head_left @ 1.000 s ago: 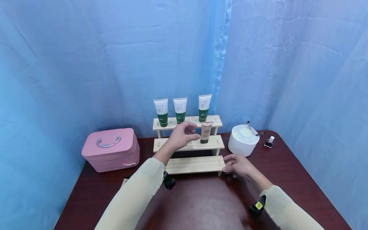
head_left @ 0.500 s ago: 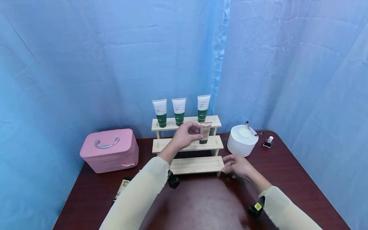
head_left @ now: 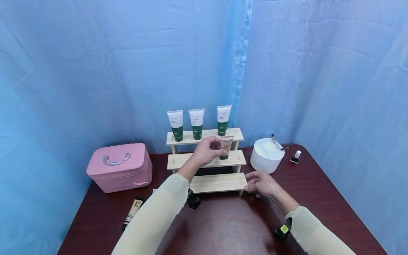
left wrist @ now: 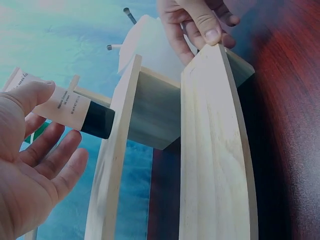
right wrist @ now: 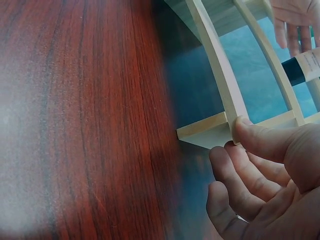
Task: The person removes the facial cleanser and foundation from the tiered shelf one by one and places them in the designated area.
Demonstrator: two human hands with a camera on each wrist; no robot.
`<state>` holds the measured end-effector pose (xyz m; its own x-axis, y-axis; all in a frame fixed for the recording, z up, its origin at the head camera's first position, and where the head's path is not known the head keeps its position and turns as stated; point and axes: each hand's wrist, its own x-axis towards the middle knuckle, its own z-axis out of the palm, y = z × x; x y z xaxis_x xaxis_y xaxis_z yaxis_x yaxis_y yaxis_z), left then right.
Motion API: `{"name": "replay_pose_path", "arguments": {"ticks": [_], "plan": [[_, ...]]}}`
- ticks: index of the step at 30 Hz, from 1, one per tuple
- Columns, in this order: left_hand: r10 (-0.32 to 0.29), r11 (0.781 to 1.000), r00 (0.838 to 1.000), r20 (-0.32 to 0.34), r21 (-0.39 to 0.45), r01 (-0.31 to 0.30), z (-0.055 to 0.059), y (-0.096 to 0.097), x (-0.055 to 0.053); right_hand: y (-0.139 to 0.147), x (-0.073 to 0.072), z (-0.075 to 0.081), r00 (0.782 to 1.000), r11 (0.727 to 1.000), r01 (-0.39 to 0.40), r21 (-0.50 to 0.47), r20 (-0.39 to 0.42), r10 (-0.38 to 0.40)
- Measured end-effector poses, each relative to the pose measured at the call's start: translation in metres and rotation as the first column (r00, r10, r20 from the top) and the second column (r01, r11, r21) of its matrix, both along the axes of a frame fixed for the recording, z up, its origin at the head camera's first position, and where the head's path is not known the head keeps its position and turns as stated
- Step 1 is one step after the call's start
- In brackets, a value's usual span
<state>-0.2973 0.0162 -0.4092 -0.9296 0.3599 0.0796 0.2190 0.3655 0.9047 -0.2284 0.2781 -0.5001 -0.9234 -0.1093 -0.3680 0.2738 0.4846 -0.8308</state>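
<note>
My left hand [head_left: 204,153] pinches a small beige BB cream tube [head_left: 226,144], thumb in front and fingers behind. The tube stands upright, dark cap [left wrist: 98,120] down, at the right part of the middle step of a three-step wooden display rack [head_left: 213,183]. Whether the cap touches the wood is hard to tell. Down at the right end of the lowest step, my right hand [head_left: 262,184] grips the board's corner, its thumb on top and fingers curled below. Three white-and-green tubes, including a left one [head_left: 176,125], stand on the top step.
A pink vanity case [head_left: 119,167] sits left of the rack. Nearer on the left lies a beige tube with black ends [head_left: 133,211], partly behind my sleeve. To the right are a white round organizer [head_left: 267,156] with brushes and a small dark bottle [head_left: 295,157].
My left hand has moved slightly right and closed its fingers on the BB cream tube. My right hand stays at the rack's corner. The view has shifted slightly.
</note>
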Motion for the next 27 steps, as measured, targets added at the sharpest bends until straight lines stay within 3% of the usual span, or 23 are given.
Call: {"name": "replay_pose_path", "arguments": {"ticks": [18,27], "plan": [[0.046,0.998,0.998,-0.04,-0.048,-0.048,-0.003,-0.007,0.007,-0.009,0.0,0.003,1.0,1.0,-0.014,0.014,-0.002,0.014],[0.027,1.0,0.996,-0.086,-0.002,-0.027,0.006,-0.034,0.029,-0.001,0.0,0.0,1.0,1.0,-0.013,-0.005,-0.013,0.013]]}}
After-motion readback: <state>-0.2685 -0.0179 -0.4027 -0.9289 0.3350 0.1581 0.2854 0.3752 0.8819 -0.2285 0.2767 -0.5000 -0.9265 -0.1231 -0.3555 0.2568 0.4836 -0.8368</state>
